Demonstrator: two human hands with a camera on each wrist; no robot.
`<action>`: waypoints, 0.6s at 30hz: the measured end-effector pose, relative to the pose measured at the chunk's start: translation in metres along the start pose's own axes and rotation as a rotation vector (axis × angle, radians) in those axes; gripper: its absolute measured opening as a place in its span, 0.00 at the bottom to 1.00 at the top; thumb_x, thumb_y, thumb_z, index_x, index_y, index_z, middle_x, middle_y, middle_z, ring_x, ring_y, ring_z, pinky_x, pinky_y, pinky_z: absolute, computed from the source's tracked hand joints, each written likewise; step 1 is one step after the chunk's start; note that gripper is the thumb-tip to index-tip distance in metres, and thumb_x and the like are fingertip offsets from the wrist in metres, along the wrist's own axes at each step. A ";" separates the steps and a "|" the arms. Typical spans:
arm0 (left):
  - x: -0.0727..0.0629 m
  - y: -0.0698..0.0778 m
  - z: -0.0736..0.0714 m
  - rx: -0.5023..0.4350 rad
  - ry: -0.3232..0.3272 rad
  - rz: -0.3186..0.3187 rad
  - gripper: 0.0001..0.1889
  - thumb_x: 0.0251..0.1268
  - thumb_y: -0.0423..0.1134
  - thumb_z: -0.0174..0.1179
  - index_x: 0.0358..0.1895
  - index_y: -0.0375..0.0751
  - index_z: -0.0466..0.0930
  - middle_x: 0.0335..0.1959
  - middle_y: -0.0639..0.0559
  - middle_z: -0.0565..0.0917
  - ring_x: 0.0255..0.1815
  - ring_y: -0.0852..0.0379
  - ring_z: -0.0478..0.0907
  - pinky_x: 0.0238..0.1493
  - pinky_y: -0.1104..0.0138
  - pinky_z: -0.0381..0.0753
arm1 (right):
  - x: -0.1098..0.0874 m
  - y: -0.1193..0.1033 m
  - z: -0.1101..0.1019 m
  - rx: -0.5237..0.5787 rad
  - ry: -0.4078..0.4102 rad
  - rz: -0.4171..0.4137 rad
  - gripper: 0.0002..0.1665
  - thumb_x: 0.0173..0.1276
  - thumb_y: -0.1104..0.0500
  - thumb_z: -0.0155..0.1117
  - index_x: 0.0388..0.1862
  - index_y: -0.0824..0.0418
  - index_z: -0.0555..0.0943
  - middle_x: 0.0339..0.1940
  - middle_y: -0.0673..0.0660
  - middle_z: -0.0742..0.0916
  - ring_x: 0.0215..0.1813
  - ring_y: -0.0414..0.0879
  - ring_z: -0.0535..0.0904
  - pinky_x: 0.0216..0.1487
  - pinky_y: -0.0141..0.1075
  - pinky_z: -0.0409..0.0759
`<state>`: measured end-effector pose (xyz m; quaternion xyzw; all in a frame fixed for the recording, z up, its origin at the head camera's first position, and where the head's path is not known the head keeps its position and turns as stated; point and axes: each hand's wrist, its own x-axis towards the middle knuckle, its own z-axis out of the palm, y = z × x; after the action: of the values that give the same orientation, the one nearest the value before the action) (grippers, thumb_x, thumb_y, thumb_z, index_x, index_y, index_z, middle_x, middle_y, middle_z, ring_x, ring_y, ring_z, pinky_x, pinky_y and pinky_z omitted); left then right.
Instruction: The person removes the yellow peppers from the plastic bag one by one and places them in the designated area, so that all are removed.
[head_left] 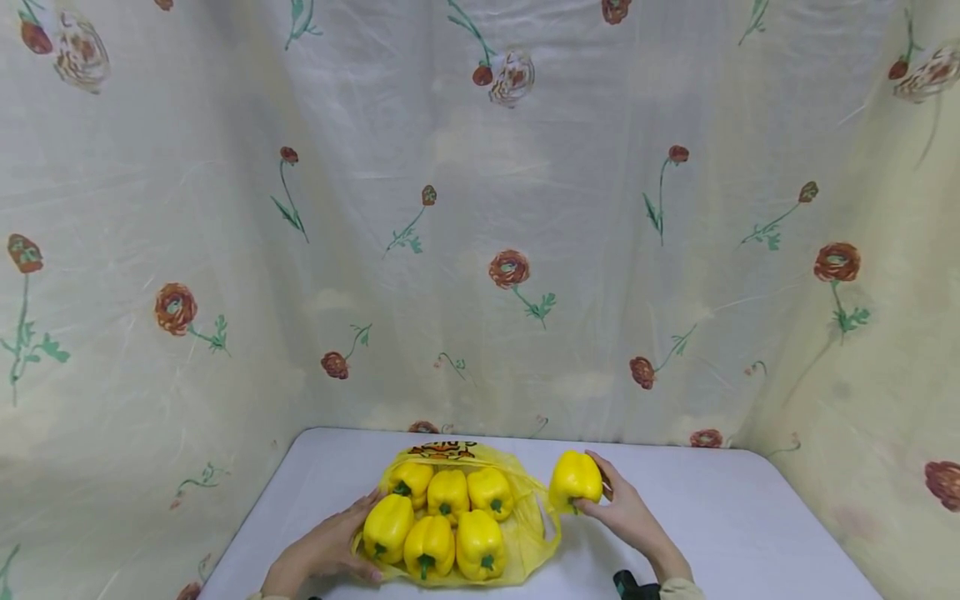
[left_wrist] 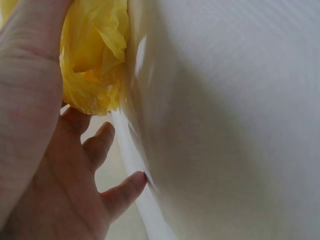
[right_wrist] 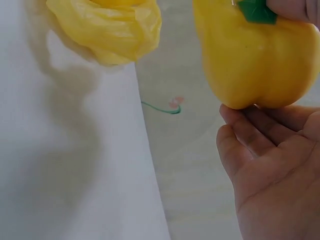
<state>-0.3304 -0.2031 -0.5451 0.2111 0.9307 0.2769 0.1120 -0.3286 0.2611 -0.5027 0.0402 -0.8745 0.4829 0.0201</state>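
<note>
Several yellow bell peppers (head_left: 432, 542) with green stems sit in two rows in an opened yellow plastic bag (head_left: 525, 550). My left hand (head_left: 333, 537) rests against the bag's left side, thumb toward the front. In the left wrist view, that hand's fingers (left_wrist: 122, 195) are spread beside the crumpled bag (left_wrist: 95, 55). Right of the bag, above the table, my right hand (head_left: 626, 512) holds another yellow bell pepper (head_left: 575, 481) between thumb and fingers. The right wrist view shows this pepper (right_wrist: 260, 60) with the thumb by its green stem and fingertips against its bottom.
The bag and peppers are on a white table (head_left: 720, 517) with rounded back corners. Pale curtains (head_left: 480, 333) printed with flowers hang behind it and on both sides. A black object (head_left: 633, 587) sits at the right wrist. A bag handle loop (head_left: 551, 525) reaches toward the right hand.
</note>
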 end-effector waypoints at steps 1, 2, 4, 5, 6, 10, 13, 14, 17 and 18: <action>0.000 0.000 0.000 0.002 0.000 -0.004 0.64 0.35 0.64 0.73 0.77 0.44 0.49 0.78 0.42 0.50 0.76 0.35 0.51 0.71 0.34 0.55 | 0.001 0.001 0.000 -0.001 0.003 0.005 0.53 0.58 0.52 0.71 0.76 0.60 0.53 0.75 0.65 0.64 0.75 0.62 0.59 0.75 0.57 0.60; 0.000 -0.001 0.000 0.003 0.001 -0.006 0.64 0.35 0.64 0.73 0.77 0.44 0.49 0.78 0.42 0.50 0.76 0.35 0.51 0.71 0.34 0.54 | 0.001 0.002 0.000 -0.004 0.006 0.012 0.53 0.58 0.51 0.71 0.76 0.60 0.53 0.75 0.65 0.64 0.75 0.62 0.59 0.75 0.57 0.60; 0.000 -0.001 0.000 0.005 0.002 -0.010 0.64 0.34 0.65 0.73 0.77 0.44 0.49 0.78 0.42 0.50 0.76 0.35 0.51 0.71 0.34 0.54 | 0.002 0.004 0.000 -0.009 0.010 0.023 0.54 0.58 0.50 0.71 0.77 0.60 0.53 0.76 0.66 0.63 0.75 0.63 0.59 0.74 0.57 0.60; 0.000 -0.001 0.000 0.006 0.003 -0.010 0.64 0.34 0.65 0.73 0.77 0.44 0.49 0.78 0.42 0.50 0.76 0.35 0.51 0.71 0.34 0.54 | 0.002 0.005 0.000 -0.014 0.011 0.027 0.54 0.58 0.50 0.71 0.77 0.60 0.53 0.76 0.66 0.63 0.75 0.63 0.59 0.74 0.58 0.60; 0.000 -0.001 0.000 0.007 0.003 -0.009 0.64 0.34 0.65 0.73 0.77 0.44 0.49 0.78 0.42 0.50 0.76 0.35 0.51 0.70 0.34 0.54 | 0.002 0.006 0.000 -0.013 0.014 0.031 0.54 0.58 0.50 0.71 0.77 0.60 0.53 0.76 0.66 0.63 0.75 0.63 0.59 0.74 0.58 0.61; 0.000 -0.002 0.000 0.014 0.005 0.000 0.64 0.34 0.65 0.73 0.77 0.44 0.49 0.78 0.41 0.50 0.76 0.34 0.52 0.70 0.34 0.55 | 0.003 0.010 0.000 -0.016 0.022 0.039 0.54 0.58 0.49 0.71 0.76 0.61 0.52 0.76 0.68 0.62 0.75 0.63 0.58 0.74 0.58 0.61; 0.000 -0.001 0.000 0.017 0.002 -0.002 0.64 0.35 0.65 0.73 0.77 0.43 0.48 0.78 0.41 0.50 0.76 0.34 0.52 0.70 0.34 0.55 | 0.004 0.012 0.001 -0.022 0.033 0.054 0.55 0.58 0.47 0.71 0.76 0.62 0.52 0.75 0.69 0.62 0.75 0.64 0.58 0.74 0.58 0.61; 0.000 -0.001 0.000 0.018 0.000 -0.005 0.64 0.35 0.65 0.73 0.77 0.43 0.48 0.78 0.41 0.50 0.76 0.35 0.52 0.70 0.34 0.55 | 0.004 0.013 0.001 -0.023 0.036 0.062 0.56 0.58 0.47 0.71 0.76 0.63 0.52 0.75 0.69 0.62 0.75 0.64 0.57 0.74 0.58 0.61; 0.001 0.000 0.000 0.017 -0.004 -0.016 0.64 0.35 0.65 0.73 0.77 0.43 0.49 0.78 0.42 0.50 0.76 0.35 0.52 0.70 0.34 0.55 | 0.006 0.017 0.002 -0.034 0.042 0.082 0.57 0.59 0.46 0.70 0.76 0.64 0.51 0.75 0.70 0.61 0.75 0.65 0.57 0.73 0.59 0.61; 0.001 0.000 0.000 0.018 -0.004 -0.018 0.64 0.35 0.65 0.73 0.77 0.44 0.49 0.78 0.42 0.51 0.76 0.35 0.52 0.70 0.34 0.55 | 0.006 0.019 0.003 -0.037 0.042 0.090 0.57 0.59 0.45 0.70 0.76 0.65 0.50 0.75 0.71 0.61 0.75 0.66 0.57 0.73 0.59 0.61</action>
<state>-0.3315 -0.2027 -0.5456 0.2042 0.9348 0.2671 0.1147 -0.3366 0.2683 -0.5196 -0.0095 -0.8836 0.4679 0.0173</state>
